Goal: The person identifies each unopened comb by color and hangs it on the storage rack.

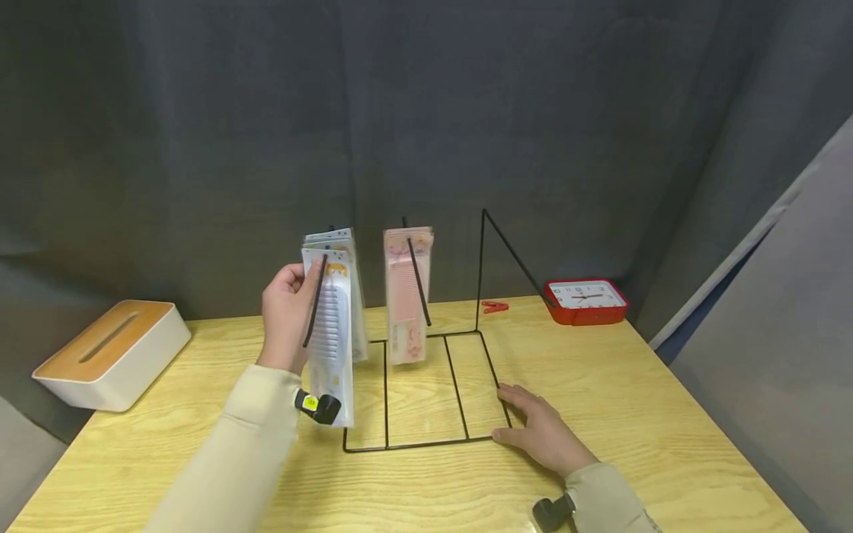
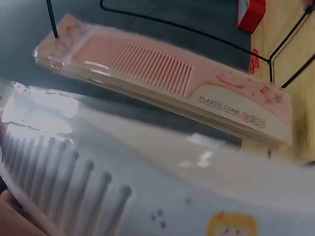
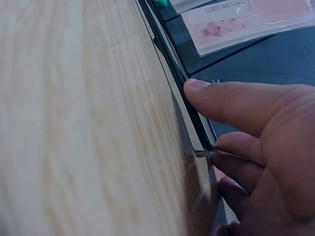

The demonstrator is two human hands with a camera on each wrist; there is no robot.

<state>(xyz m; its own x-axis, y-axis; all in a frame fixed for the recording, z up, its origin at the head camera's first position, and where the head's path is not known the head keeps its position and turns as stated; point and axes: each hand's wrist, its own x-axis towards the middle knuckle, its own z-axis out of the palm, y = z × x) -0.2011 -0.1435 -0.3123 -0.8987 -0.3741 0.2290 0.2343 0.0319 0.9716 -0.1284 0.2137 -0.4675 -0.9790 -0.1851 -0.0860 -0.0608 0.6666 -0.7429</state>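
Note:
A blue-white packaged comb (image 1: 338, 318) is pinched near its top by my left hand (image 1: 285, 314), beside the tip of the left hook (image 1: 315, 300) of a black wire rack (image 1: 426, 446). Whether its hole is round that hook I cannot tell. Behind it hang more blue comb packs (image 1: 358, 326). Pink comb packs (image 1: 406, 296) hang on the middle hook; "PLASTIC COMB" reads on the pink pack (image 2: 216, 101) in the left wrist view. My right hand (image 1: 543, 433) rests on the base's front right corner, its thumb (image 3: 202, 88) touching the front bar.
The rack's right hook (image 1: 520, 255) carries no pack. A red clock (image 1: 586, 296) lies at the back right, with a red clip (image 1: 495, 306) to its left. At the far left stands a white tissue box (image 1: 133, 370) with a wooden lid. A dark curtain (image 1: 426, 111) hangs behind the table.

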